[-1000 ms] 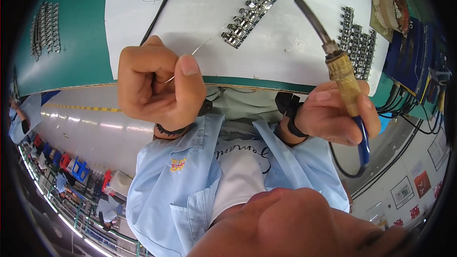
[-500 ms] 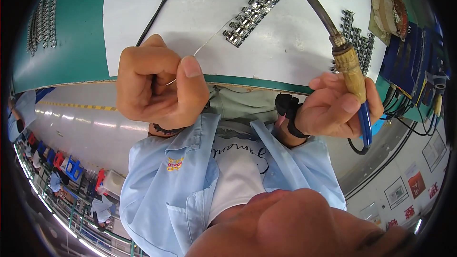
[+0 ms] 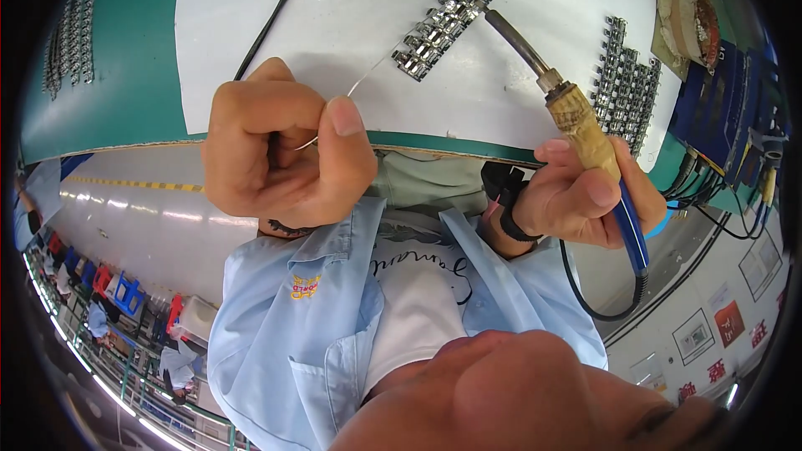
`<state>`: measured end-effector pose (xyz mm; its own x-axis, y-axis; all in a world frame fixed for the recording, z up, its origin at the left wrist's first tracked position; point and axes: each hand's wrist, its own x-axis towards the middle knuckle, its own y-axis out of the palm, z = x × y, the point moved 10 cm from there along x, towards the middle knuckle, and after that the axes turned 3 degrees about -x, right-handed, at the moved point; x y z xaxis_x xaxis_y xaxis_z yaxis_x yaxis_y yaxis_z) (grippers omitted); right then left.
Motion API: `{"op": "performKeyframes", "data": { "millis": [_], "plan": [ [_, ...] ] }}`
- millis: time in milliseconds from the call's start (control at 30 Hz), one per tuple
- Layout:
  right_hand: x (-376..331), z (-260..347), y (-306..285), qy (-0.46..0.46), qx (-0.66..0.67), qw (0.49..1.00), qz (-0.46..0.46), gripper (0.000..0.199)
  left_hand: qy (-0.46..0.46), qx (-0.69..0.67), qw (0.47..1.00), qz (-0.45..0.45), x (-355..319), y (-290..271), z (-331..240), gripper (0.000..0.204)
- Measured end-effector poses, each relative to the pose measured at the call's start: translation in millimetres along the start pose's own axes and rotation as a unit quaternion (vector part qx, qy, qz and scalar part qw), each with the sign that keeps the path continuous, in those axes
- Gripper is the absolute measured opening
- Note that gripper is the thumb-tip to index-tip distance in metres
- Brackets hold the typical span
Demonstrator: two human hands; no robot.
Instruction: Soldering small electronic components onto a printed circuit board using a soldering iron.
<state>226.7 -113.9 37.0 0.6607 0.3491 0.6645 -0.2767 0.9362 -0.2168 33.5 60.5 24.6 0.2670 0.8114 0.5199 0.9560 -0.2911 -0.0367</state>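
My left hand pinches a thin silvery solder wire between thumb and forefinger. The wire runs up toward the near end of a slanting row of small shiny metal parts on white paper. In my right hand is a soldering iron with a worn tan grip and blue handle, held like a pen. Its dark shaft points up and left, and the tip is at the right side of the row, around its middle. Whether the tip touches a part is too small to tell.
More metal part rows lie on the paper at right, others on the green table at far left. A round holder and a blue box stand at right. A black cable crosses the paper.
The soldering iron has moved left and toward me, its tip going from the row's far end to about its middle. My left hand with the solder wire has shifted slightly right.
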Motion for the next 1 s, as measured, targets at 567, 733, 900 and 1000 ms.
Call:
{"op": "performKeyframes", "data": {
  "millis": [567,733,900,1000],
  "plan": [
    [0,-3,8,0.006,0.057,0.998,0.025,0.042,0.004,0.019,1.000,-0.005,0,0,-3,0.021],
    [3,-1,10,0.003,0.001,0.999,0.049,0.044,0.008,0.030,1.000,0.006,0,0,-3,0.022],
    [3,-3,13,0.022,0.008,0.998,0.062,0.043,0.012,0.031,0.999,0.008,0,1,-4,0.021],
    [2,-3,14,0.020,0.015,0.998,0.060,0.042,0.009,0.038,0.999,0.011,0,1,-3,0.021]
  ]
}}
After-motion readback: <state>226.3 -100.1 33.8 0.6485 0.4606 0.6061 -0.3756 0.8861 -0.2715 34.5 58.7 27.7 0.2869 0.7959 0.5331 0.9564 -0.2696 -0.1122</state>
